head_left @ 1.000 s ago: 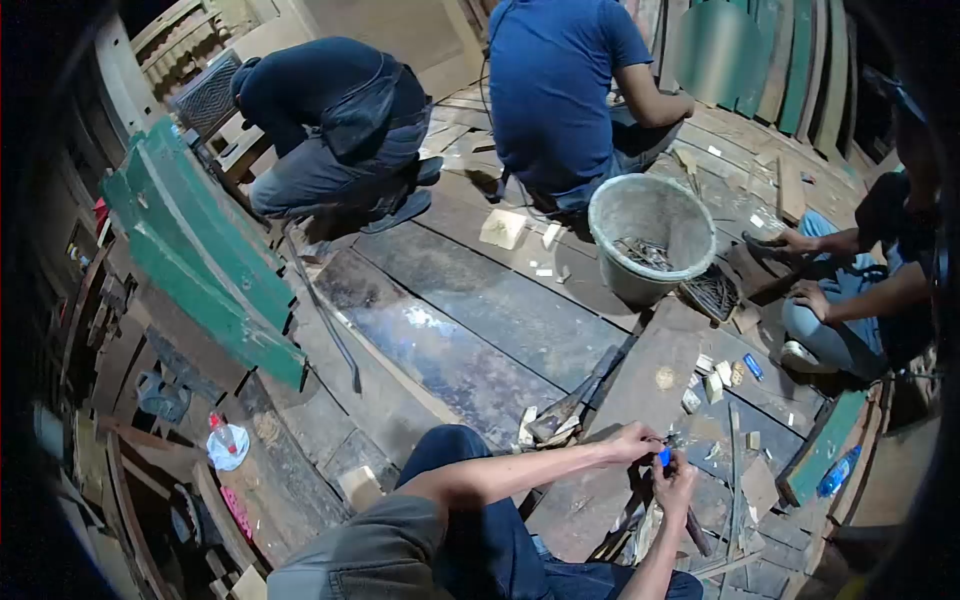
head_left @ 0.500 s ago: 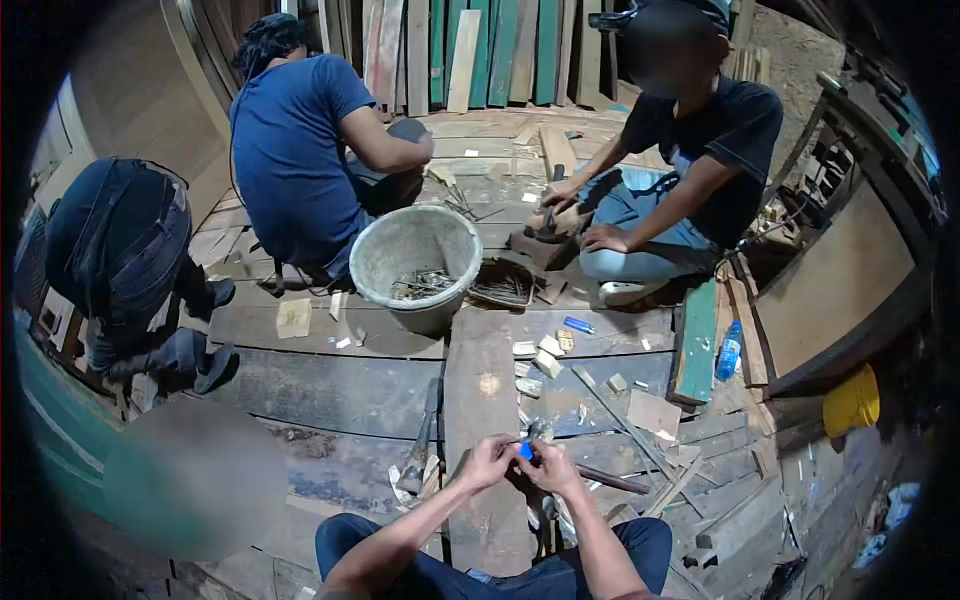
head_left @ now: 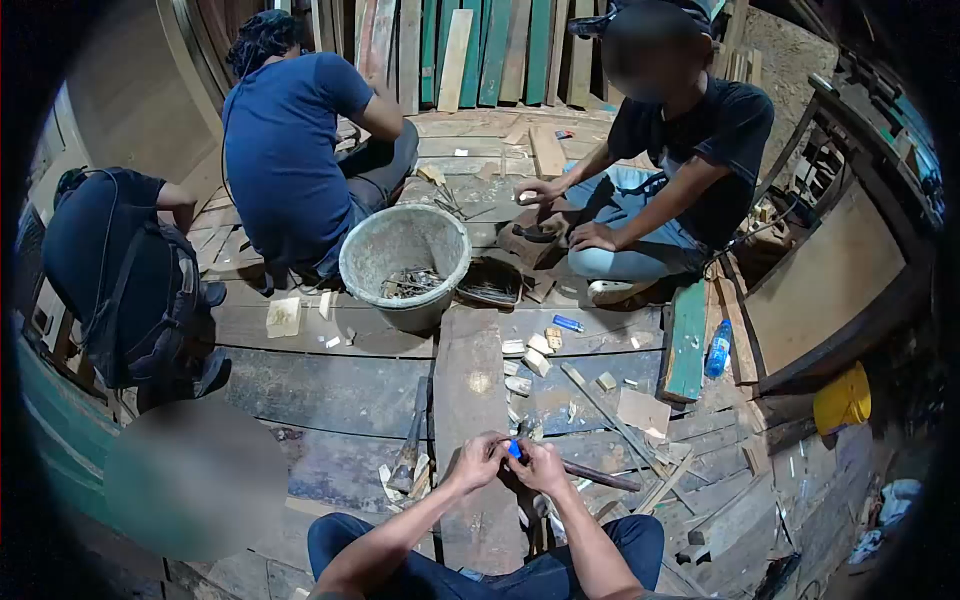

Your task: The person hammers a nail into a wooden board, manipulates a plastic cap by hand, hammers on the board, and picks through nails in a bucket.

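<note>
A small blue object [head_left: 515, 448] sits between my two hands, above a long plank [head_left: 468, 400]. My left hand [head_left: 480, 460] pinches at its left side, fingers bent. From the right, my right hand [head_left: 539, 466] has its fingers closed on the same blue piece. What exactly the blue object is cannot be made out. Just beyond my right hand lies a hammer-like tool with a dark handle [head_left: 602, 476]. Left of the plank rests a dark long tool [head_left: 410, 440] among wood chips.
A grey bucket of metal pieces [head_left: 405, 265] stands ahead beside a tray of nails [head_left: 492, 282]. Wood blocks [head_left: 537, 361] and a blue lighter [head_left: 568, 323] lie nearby. Three people crouch or sit around: one left, one ahead-left, one ahead-right [head_left: 690, 170].
The view has swung right and then settled. My hands stay together on the blue object. The person ahead-right has lifted a hand off the hammer and now holds a small pale thing.
</note>
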The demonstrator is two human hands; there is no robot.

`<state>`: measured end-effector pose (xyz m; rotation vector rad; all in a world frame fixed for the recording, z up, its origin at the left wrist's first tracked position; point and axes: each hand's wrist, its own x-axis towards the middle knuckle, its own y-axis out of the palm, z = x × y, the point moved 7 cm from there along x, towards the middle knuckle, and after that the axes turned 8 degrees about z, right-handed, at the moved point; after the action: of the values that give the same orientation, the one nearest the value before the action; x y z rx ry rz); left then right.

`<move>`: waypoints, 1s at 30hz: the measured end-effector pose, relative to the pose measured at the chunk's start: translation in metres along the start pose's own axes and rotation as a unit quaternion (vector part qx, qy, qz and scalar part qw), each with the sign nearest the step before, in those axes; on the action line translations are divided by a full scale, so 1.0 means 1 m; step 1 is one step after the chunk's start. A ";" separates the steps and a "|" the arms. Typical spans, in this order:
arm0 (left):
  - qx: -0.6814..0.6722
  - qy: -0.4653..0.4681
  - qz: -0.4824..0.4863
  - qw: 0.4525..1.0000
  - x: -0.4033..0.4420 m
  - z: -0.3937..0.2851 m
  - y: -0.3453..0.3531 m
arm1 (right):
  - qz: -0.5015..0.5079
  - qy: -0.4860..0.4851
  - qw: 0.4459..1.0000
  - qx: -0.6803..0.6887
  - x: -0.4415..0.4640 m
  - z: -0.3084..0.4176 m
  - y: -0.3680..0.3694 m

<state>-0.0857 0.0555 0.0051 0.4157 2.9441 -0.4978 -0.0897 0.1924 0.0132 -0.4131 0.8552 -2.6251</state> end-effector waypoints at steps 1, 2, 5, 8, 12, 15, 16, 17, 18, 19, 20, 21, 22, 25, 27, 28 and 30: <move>0.012 0.001 0.001 1.000 0.001 0.004 0.000 | 0.005 0.008 1.000 0.001 0.000 -0.001 0.001; 0.023 0.002 0.001 1.000 0.002 0.007 0.001 | 0.010 0.016 1.000 0.001 0.000 -0.003 0.003; 0.034 0.007 -0.005 0.999 0.000 0.001 0.000 | 0.020 0.053 0.998 0.013 0.000 -0.004 0.004; 0.038 0.030 -0.007 0.999 0.000 -0.005 -0.001 | 0.019 0.059 0.998 0.011 -0.001 -0.003 0.003; 0.068 0.062 -0.027 0.995 -0.002 -0.013 -0.004 | 0.009 0.034 0.999 0.016 -0.001 -0.008 0.008; 0.064 0.069 -0.011 0.995 0.002 -0.005 -0.001 | -0.008 0.014 1.000 0.017 -0.004 -0.008 0.006; 0.082 0.096 -0.006 0.992 0.003 -0.008 -0.001 | -0.002 0.031 0.999 0.018 -0.004 -0.010 0.008; 0.075 0.122 -0.028 0.989 0.003 0.000 0.002 | -0.012 0.022 0.999 0.033 -0.005 -0.007 0.007; 0.061 0.124 -0.011 0.990 0.006 0.005 0.004 | -0.007 0.011 1.000 0.018 -0.005 -0.005 0.004; 0.047 0.125 0.007 0.991 0.005 0.004 0.004 | -0.003 0.000 1.000 0.004 -0.007 0.002 0.000; 0.064 0.122 0.023 0.990 0.006 0.004 0.004 | 0.013 0.006 1.000 -0.004 -0.009 0.005 -0.004; 0.079 0.115 0.042 0.989 0.001 0.001 0.004 | 0.031 0.018 0.999 -0.010 -0.014 0.011 -0.009; 0.129 0.123 0.042 0.983 -0.001 -0.008 0.001 | 0.080 0.065 0.994 -0.023 -0.017 0.012 -0.011; 0.176 0.085 0.077 0.978 -0.019 -0.032 -0.012 | 0.044 0.000 0.998 -0.046 -0.035 0.017 -0.028; 0.169 0.041 0.094 0.980 -0.037 -0.050 -0.022 | 0.018 0.027 0.998 -0.053 -0.055 0.025 -0.044; 0.165 0.018 0.104 0.981 -0.045 -0.055 -0.026 | 0.005 0.043 0.997 -0.056 -0.066 0.033 -0.051; 0.143 0.064 0.116 0.981 -0.055 -0.041 -0.019 | 0.018 0.025 0.998 -0.046 -0.083 0.049 -0.052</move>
<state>-0.0419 0.0386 0.0583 0.8413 2.8921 -0.8954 -0.0084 0.2407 0.0691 -0.3534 0.9941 -2.5805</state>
